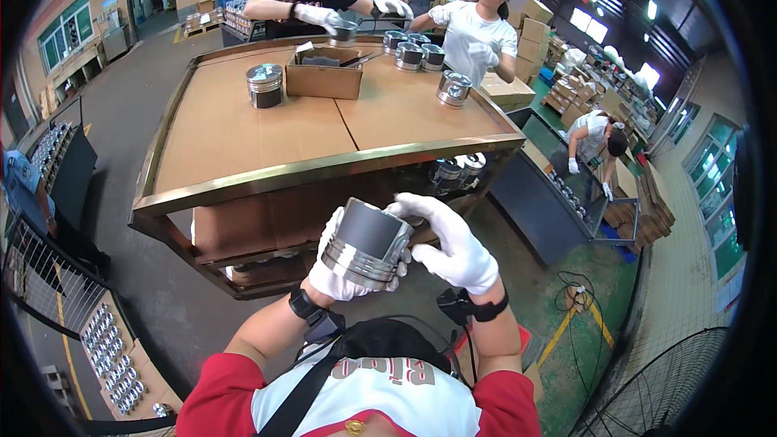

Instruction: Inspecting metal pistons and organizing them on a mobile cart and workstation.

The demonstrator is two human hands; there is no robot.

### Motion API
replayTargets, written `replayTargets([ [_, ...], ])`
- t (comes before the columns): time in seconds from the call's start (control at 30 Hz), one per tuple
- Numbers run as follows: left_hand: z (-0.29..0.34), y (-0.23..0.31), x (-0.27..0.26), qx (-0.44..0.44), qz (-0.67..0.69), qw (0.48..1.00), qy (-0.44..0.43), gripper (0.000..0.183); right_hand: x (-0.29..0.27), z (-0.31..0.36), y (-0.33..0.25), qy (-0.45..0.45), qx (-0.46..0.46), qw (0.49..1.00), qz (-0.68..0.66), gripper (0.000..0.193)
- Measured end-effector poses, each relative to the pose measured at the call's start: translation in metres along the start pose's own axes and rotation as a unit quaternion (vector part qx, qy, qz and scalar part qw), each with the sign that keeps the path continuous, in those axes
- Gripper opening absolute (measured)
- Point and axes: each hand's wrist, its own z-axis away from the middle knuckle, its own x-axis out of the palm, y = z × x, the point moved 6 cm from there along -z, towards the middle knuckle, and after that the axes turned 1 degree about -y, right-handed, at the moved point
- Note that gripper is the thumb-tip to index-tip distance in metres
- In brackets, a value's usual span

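Note:
A metal piston (366, 244) with a dark grey coated skirt and shiny ring grooves is tilted in front of my chest. My gloved left hand (325, 277) is closed around it from the left and below, its fingertips showing at the right side. Beside the piston's right edge is my gloved right hand (457, 249), fingers and thumb curved and apart. Whether its fingertips touch the piston, I cannot tell. Both hands are just short of the near edge of a brown-topped workbench (243, 142).
On the bench stand a lone piston (265, 86), an open cardboard box (324, 77), another piston (454, 89) and a group at the far edge. Two gloved co-workers stand across it. More pistons lie on a rack (113, 356) at left. A dark bin (534, 210) stands right.

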Motion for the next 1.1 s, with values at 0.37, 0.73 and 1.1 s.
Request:
replayTargets([
  [0.37, 0.01, -0.002, -0.015, 0.021, 0.338, 0.941, -0.017, 0.085, 0.04, 0.004, -0.028, 0.086, -0.132, 0.937, 0.313, 0.115],
  [0.73, 0.032, 0.024, -0.027, 0.094, 0.219, 0.958, 0.156, 0.068, 0.051, 0.007, 0.003, 0.062, -0.078, 0.952, 0.291, 0.109],
  [1.1, 0.049, 0.056, -0.025, 0.219, -0.201, 0.922, 0.25, 0.053, 0.065, -0.019, -0.02, 0.072, -0.085, 0.911, 0.398, 0.113],
])
